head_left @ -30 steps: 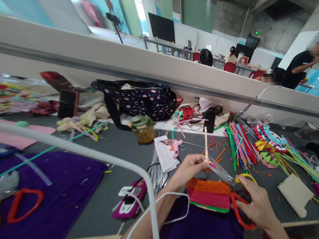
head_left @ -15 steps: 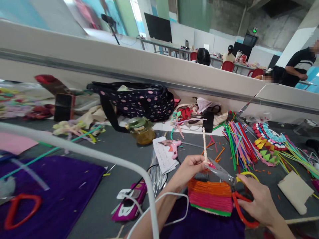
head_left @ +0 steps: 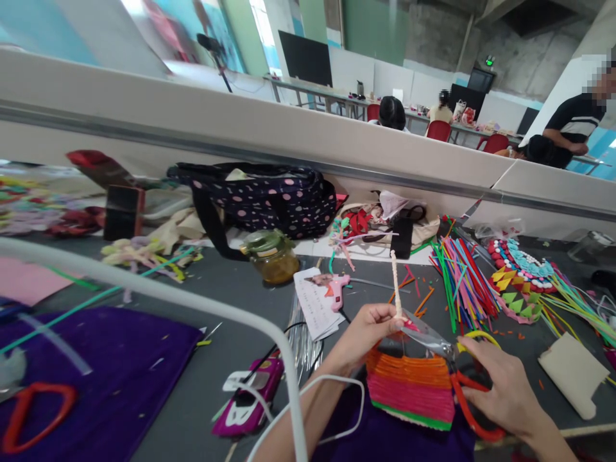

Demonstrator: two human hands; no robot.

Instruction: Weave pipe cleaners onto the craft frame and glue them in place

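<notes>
My left hand (head_left: 368,330) pinches the lower end of a thin cream twisted stick (head_left: 395,282) that stands upright. My right hand (head_left: 500,388) grips red and yellow handled scissors (head_left: 433,343), whose blades meet the stick's base by a small pink scrap. Just under both hands lies a woven mat of orange, pink and green strips (head_left: 411,388), on the grey table (head_left: 206,385).
A pink glue gun (head_left: 335,289) and a printed paper sit behind my left hand. Coloured straws (head_left: 459,279) lie to the right, a spotted bag (head_left: 269,196) and jar (head_left: 272,255) behind. A white curved tube (head_left: 183,301) crosses the left foreground over purple cloth (head_left: 96,372). People sit beyond the partition.
The view shifted slightly; the scissors' blades have closed in a little on the stick's base. Both hands stay in about the same place.
</notes>
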